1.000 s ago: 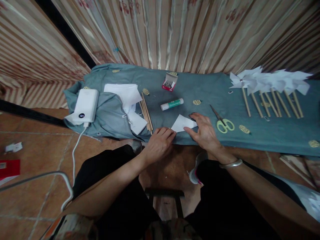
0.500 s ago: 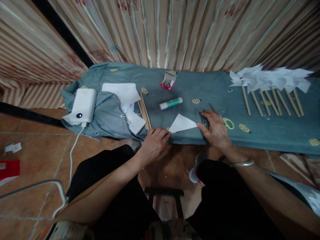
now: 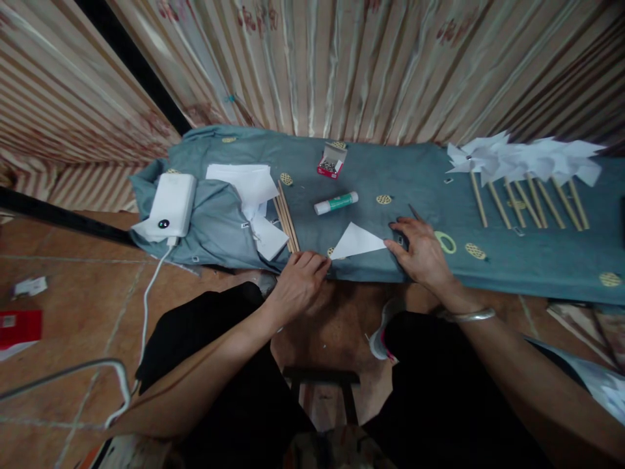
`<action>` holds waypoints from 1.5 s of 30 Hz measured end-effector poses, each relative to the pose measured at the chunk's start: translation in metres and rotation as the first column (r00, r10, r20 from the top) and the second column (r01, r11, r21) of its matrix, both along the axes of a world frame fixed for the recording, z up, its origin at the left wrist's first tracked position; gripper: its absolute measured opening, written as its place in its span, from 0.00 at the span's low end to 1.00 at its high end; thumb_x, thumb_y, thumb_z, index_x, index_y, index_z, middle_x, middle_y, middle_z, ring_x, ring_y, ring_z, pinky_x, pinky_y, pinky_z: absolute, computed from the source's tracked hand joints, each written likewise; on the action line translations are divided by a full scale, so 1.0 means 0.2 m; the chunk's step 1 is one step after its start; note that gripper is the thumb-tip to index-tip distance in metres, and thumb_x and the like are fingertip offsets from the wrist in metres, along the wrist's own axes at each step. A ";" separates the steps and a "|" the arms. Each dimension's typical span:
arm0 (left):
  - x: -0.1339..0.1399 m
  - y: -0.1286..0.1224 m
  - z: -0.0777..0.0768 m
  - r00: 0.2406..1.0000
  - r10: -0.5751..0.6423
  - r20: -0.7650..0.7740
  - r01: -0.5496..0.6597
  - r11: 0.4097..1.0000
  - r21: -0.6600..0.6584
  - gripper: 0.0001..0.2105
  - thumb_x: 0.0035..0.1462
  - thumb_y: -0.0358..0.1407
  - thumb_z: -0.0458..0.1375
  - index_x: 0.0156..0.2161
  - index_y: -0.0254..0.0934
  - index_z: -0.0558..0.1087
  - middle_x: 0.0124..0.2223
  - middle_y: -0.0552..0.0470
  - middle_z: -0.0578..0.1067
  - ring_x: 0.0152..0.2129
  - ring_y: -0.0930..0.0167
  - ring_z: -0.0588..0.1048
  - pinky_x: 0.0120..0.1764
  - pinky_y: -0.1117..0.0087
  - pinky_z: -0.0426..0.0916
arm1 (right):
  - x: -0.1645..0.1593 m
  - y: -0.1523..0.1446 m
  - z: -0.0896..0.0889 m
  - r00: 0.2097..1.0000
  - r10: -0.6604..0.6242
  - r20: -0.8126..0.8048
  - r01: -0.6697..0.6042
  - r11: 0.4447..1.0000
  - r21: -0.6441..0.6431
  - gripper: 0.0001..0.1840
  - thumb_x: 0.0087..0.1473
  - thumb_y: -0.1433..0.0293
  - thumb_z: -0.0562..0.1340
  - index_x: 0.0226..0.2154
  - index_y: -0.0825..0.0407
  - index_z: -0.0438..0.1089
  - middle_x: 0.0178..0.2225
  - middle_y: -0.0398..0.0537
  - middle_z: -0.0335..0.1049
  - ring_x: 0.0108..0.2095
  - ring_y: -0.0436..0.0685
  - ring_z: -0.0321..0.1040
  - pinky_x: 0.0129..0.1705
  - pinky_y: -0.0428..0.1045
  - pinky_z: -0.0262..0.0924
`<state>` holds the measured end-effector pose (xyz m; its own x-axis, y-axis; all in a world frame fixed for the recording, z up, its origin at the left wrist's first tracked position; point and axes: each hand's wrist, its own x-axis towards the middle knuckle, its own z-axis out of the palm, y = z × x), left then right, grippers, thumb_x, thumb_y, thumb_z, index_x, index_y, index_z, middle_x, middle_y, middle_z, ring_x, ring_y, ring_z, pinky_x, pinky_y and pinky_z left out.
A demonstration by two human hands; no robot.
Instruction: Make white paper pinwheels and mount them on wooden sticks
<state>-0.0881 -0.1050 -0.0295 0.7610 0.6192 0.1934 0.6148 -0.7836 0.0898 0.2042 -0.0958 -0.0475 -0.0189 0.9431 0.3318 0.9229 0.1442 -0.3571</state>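
A white sheet of paper folded into a triangle (image 3: 358, 242) lies on the cloth near the front edge, between my hands. My left hand (image 3: 303, 279) is closed, its curled fingertips at the paper's left corner. My right hand (image 3: 422, 255) has its fingers spread on the cloth, and its thumb touches the right corner. Partly under that hand are scissors with a pale green handle (image 3: 445, 242); only a blade tip and the handle show. Just beyond the paper lies a glue stick (image 3: 336, 203).
A small red box of metal pins (image 3: 332, 163) stands open behind. On the left are wooden sticks (image 3: 287, 218), loose white paper (image 3: 239, 177) and a white power bank (image 3: 172, 205) with a cable. Several paper pinwheels on sticks (image 3: 532, 163) lie at right.
Both hands and the folded paper hold nearly the same place. The whole view has shifted slightly, with the things on the left now a little farther right.
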 end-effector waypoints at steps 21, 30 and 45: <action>0.02 0.01 0.06 0.999 0.036 0.002 -0.036 0.990 -0.134 0.12 0.63 0.33 0.52 0.49 0.31 0.71 0.46 0.42 0.74 0.44 0.60 0.69 0.47 0.57 0.63 | -0.16 0.05 0.08 0.943 0.090 -0.320 -0.111 0.993 -0.049 0.09 0.54 0.64 0.60 0.35 0.48 0.75 0.46 0.51 0.77 0.47 0.64 0.73 0.53 0.62 0.64; 0.07 0.14 0.05 0.561 0.625 0.543 -0.011 0.661 -0.750 0.25 0.59 0.41 0.59 0.60 0.35 0.66 0.59 0.40 0.71 0.52 0.63 0.72 0.55 0.58 0.65 | -0.19 0.09 0.18 0.853 0.082 -0.515 -0.041 0.995 0.090 0.07 0.52 0.63 0.62 0.31 0.47 0.73 0.51 0.52 0.74 0.53 0.63 0.70 0.58 0.63 0.59; 0.29 0.33 0.13 0.289 0.911 0.293 0.411 0.158 -0.898 0.23 0.35 0.50 0.72 0.29 0.30 0.79 0.27 0.47 0.78 0.20 0.76 0.72 0.25 0.75 0.63 | -0.26 0.14 0.26 0.744 0.124 -0.657 -0.070 0.992 0.108 0.03 0.51 0.69 0.62 0.31 0.48 0.73 0.59 0.52 0.65 0.59 0.62 0.64 0.62 0.62 0.54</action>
